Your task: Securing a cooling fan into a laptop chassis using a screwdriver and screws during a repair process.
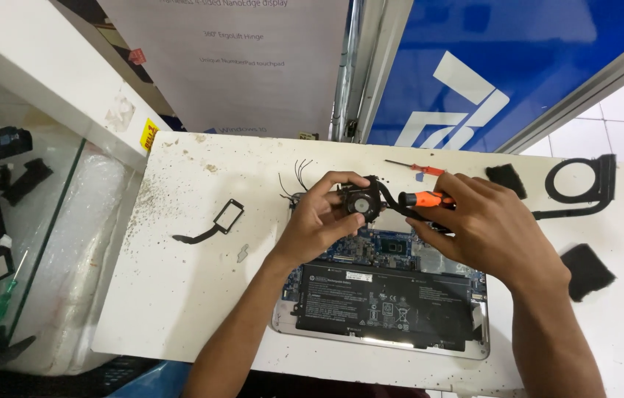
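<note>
1. Black plastic and copper-dark metal make up the small cooling fan (360, 200), which sits in the fingers of the left hand (319, 221), lifted just above the top edge of the opened laptop (382, 295).
2. Left hand: thumb and fingertips are curled around the fan's left side and pinch its housing.
3. Right hand (485, 228): closed around an orange-handled screwdriver (422, 199), with the handle pressed between thumb and forefinger. Its tip points toward the fan's right edge, where a thin black arm runs off the fan.
4. The laptop lies bottom cover off, like an open tray. Inside it a wide black battery (386, 298) fills the lower half, and a blue-green circuit board (393, 247) sits above it, partly hidden by both hands.
5. All of this rests on a white, speckled table (179, 295).
6. Loose on the table are a small red screwdriver (415, 168) near the far edge, a black heat pipe with a ring-shaped end (581, 188) at the right, two black foam pads (586, 271), and a small black frame with a ribbon cable (216, 221) at the left.
7. Thin black wires (297, 177) stick up just left of the fan.
8. A glass case (47, 243) stands to the left of the table; a green-handled screwdriver (6, 291) lies in it among dark parts too blurred to tell.
</note>
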